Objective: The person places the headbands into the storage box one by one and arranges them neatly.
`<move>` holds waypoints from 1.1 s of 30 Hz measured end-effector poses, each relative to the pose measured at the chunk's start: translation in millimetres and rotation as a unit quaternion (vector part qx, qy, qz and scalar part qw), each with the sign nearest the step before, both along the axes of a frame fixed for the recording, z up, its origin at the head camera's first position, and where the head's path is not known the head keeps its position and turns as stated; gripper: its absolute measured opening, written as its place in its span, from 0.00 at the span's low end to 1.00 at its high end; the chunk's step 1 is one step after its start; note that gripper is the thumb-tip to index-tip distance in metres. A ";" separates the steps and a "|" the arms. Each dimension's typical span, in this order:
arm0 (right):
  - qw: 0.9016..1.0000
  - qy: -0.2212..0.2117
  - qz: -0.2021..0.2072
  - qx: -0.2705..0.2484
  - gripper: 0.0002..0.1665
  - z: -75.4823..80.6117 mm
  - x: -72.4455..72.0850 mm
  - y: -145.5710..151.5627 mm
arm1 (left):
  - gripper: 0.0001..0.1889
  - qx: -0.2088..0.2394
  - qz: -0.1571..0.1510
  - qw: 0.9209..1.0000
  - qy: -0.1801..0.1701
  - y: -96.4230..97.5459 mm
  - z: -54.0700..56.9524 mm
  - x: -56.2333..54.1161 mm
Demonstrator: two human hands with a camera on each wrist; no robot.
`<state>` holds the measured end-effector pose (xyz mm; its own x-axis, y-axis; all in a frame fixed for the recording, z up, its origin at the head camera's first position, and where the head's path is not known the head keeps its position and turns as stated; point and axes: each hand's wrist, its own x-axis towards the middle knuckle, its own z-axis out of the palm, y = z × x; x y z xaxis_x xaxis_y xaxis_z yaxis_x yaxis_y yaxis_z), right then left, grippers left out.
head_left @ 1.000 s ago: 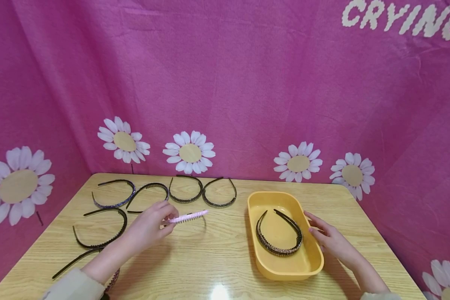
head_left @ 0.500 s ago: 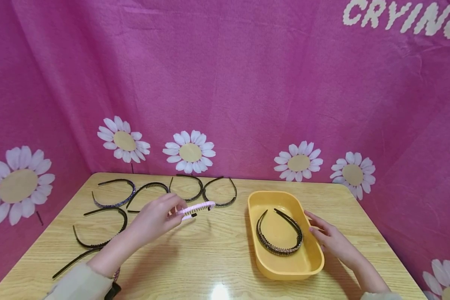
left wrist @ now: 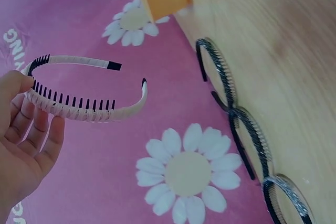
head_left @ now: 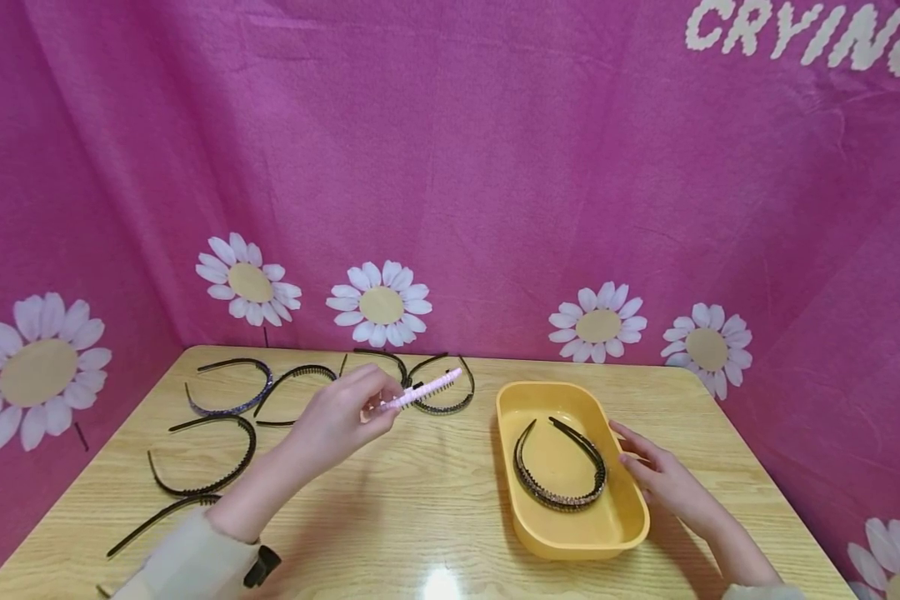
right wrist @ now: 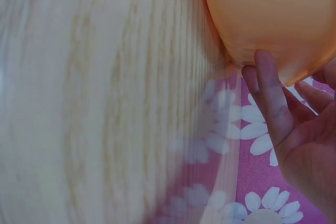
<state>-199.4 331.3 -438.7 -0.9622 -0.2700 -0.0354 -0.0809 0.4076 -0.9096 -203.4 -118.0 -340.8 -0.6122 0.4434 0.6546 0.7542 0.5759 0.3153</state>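
Note:
A pale pink headband (head_left: 437,384) with dark comb teeth is pinched by one side between the thumb and fingers of my left hand (head_left: 337,417). It is held up off the table, its ends pointing away from the palm in the left wrist view. My right hand (head_left: 667,483) touches the outer right side of a yellow plastic tub (head_left: 562,551), its fingers extended along the wall. Inside the tub lie dark headbands (head_left: 562,503) with a glittery band, nested together.
Along the table's back edge lie several dark headbands, among them a blue glittery one (head_left: 228,412) and a grey one (head_left: 444,409). More black headbands (head_left: 243,454) lie at the left, partly behind the left forearm. A pink daisy-print cloth (head_left: 480,192) rises behind the wooden table (head_left: 420,517).
My left hand has lifted the pink headband and moved it rightward and away from me, turning it on the way. The right hand and tub have stayed put.

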 end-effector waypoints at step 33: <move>1.000 0.000 0.001 0.008 0.34 4.3 -0.2 0.2 | 0.08 -0.007 -0.097 0.994 0.049 109.2 -4.3 -9.6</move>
<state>-199.6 331.5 -434.4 -0.9614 -0.2721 -0.0406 -0.0812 0.4219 -0.9030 -213.0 -8.9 -345.0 -0.4483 0.5571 0.6990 0.8781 0.4206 0.2280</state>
